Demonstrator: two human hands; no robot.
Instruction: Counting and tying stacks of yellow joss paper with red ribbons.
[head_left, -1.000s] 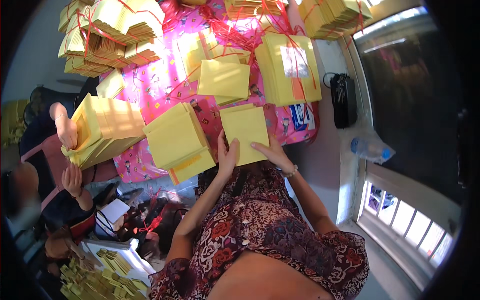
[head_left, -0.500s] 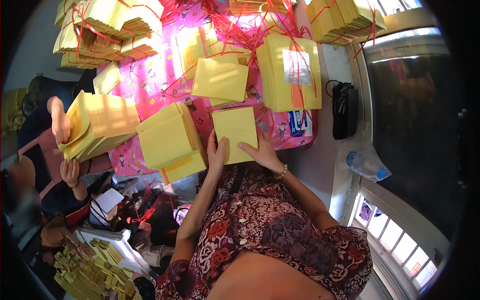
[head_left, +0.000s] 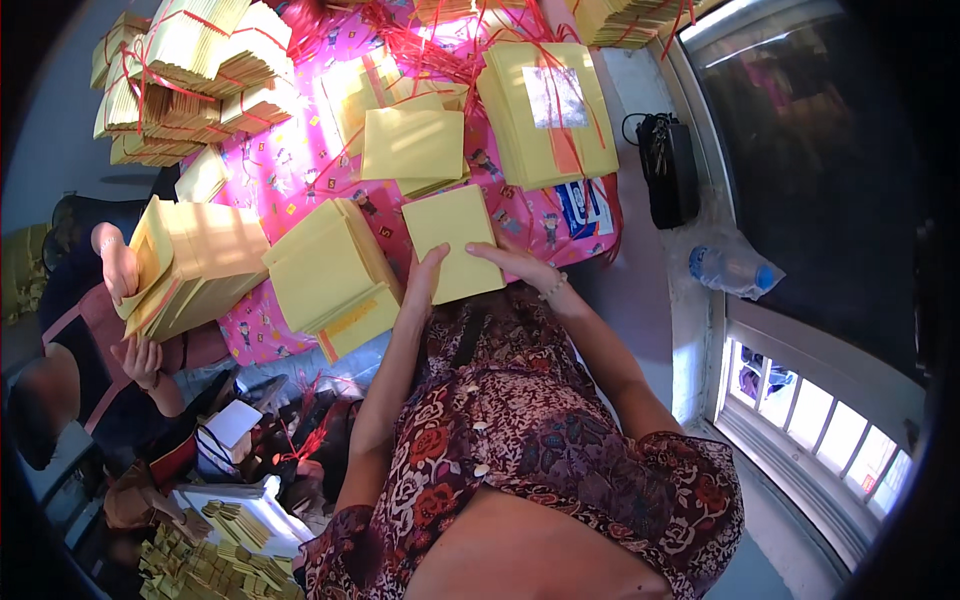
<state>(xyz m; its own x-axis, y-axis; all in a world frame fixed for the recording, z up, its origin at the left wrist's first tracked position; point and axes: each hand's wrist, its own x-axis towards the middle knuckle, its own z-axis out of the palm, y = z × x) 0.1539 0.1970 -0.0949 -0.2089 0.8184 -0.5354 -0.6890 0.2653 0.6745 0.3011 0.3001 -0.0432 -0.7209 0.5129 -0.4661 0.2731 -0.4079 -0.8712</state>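
Head view: both hands on one yellow paper stack.
Left hand presses flat on the stack's lower left edge, right hand open on its lower right corner; it lies on the pink cloth, just beside a thicker stack.

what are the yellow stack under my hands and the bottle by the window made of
The yellow stack looks like thin matte paper: flat sheets with layered edges, no shine. Both the left hand and right hand rest on it. The bottle seems clear glossy plastic with a blue cap, since it is see-through with highlights.
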